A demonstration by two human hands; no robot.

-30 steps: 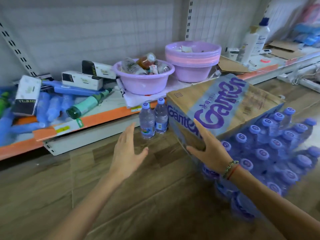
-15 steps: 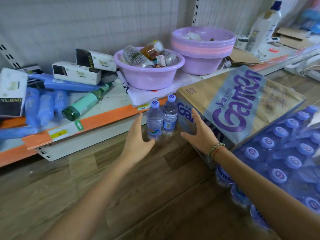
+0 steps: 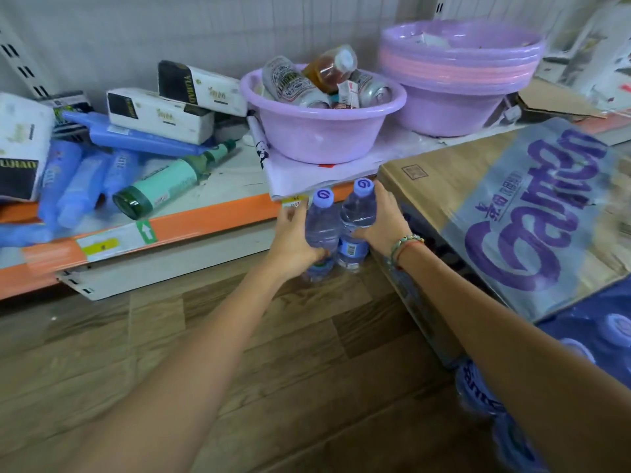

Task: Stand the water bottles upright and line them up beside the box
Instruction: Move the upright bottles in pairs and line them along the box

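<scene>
Two small clear water bottles with purple caps stand upright side by side on the wooden floor, just left of the cardboard Ganten box point(image 3: 478, 186). My left hand point(image 3: 290, 240) grips the left bottle point(image 3: 322, 220) around its body. My right hand point(image 3: 386, 223) grips the right bottle point(image 3: 358, 209), between it and the box's near corner. More purple-capped bottles in a plastic-wrapped pack point(image 3: 601, 336) lie to the right under the box's edge.
A low shelf with an orange edge point(image 3: 191, 223) runs behind the bottles. On it sit two purple basins point(image 3: 321, 131), one holding cans and a bottle, tissue packs point(image 3: 160, 114), blue packets and a green bottle point(image 3: 160, 186) lying down. Wooden floor point(image 3: 205, 336) lies in front.
Both hands moved forward from open, hovering positions and closed around the two upright bottles. The view has shifted closer to the shelf.
</scene>
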